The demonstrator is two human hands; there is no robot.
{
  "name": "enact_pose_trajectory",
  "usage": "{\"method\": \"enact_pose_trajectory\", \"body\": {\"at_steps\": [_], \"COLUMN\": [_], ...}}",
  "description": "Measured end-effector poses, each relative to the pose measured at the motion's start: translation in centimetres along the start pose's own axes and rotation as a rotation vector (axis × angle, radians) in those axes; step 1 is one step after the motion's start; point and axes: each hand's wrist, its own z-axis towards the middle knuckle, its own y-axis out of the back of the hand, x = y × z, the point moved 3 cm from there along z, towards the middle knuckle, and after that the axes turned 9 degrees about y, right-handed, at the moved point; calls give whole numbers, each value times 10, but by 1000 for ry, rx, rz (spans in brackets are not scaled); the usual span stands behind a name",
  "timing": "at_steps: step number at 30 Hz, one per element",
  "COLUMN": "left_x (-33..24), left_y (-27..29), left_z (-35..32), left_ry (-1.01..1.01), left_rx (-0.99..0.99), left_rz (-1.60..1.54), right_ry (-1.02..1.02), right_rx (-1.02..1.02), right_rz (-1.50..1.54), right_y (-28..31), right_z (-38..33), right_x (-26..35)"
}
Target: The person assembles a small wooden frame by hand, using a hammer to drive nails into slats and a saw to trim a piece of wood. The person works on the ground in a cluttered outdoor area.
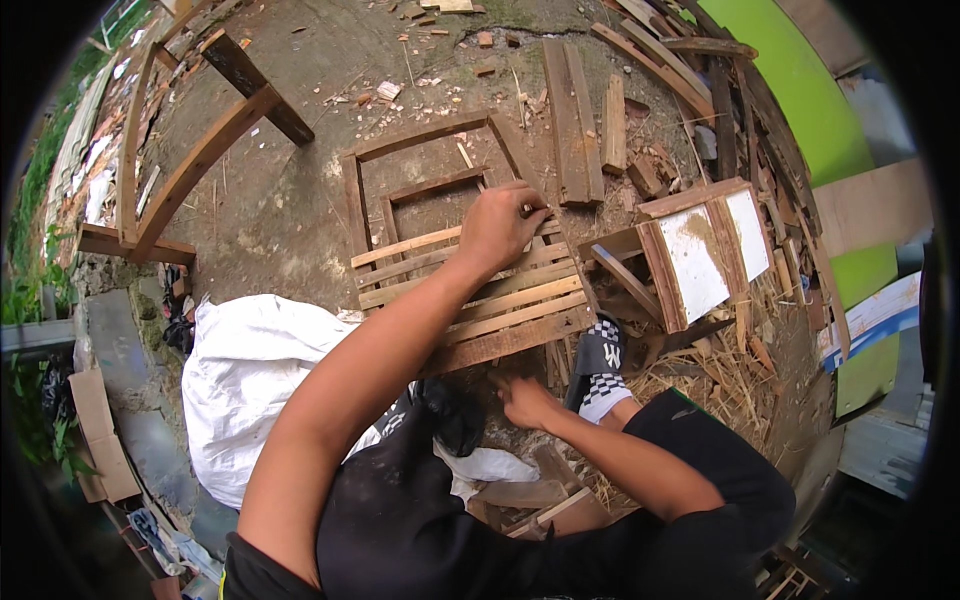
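A wooden frame [518,338] with several narrow slats across its near half lies on the ground in front of me. My left hand [500,228] rests over the slats near the frame's right side. Its fingers are curled together, and whatever they pinch is too small to make out. Below the frame's near edge, my right hand [527,402] reaches low to the ground beside a black plastic bag [455,418]. The index finger is stretched out and the others partly bent, with nothing visible in them.
A wooden stool-like frame [195,160] stands far left. White sacking [250,380] lies beside my left arm. Planks [572,125] lie beyond the frame; a wooden piece with white panels [698,260] stands at right. Straw and wood scraps [725,395] cover the ground near my shoe [600,358].
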Motion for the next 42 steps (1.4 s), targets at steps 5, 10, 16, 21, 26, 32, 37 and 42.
{"method": "enact_pose_trajectory", "body": {"at_steps": [5,10,16,21,26,32,37,42], "left_x": [-3,-10,0,-7,-6,-8,-6,-7], "left_y": [1,-9,9,-5,1,-2,0,0], "left_z": [1,6,-2,2,0,0,3,0], "left_ry": [-10,-14,77,-8,45,68,59,58], "left_rx": [-9,5,43,12,34,54,76,70], "left_rz": [12,-16,14,5,-13,-25,11,-26], "right_ry": [106,130,263,464,744,758,721,786], "right_rx": [436,537,-141,-531,-602,-602,-587,-692], "right_rz": [-147,-232,-95,-79,-161,-236,-292,-224], "right_y": [112,253,319,313,297,299,293,297], "right_z": [-74,-134,-108,-55,-26,-21,-21,-24], "right_x": [76,114,110,67,58,54,55,56]}}
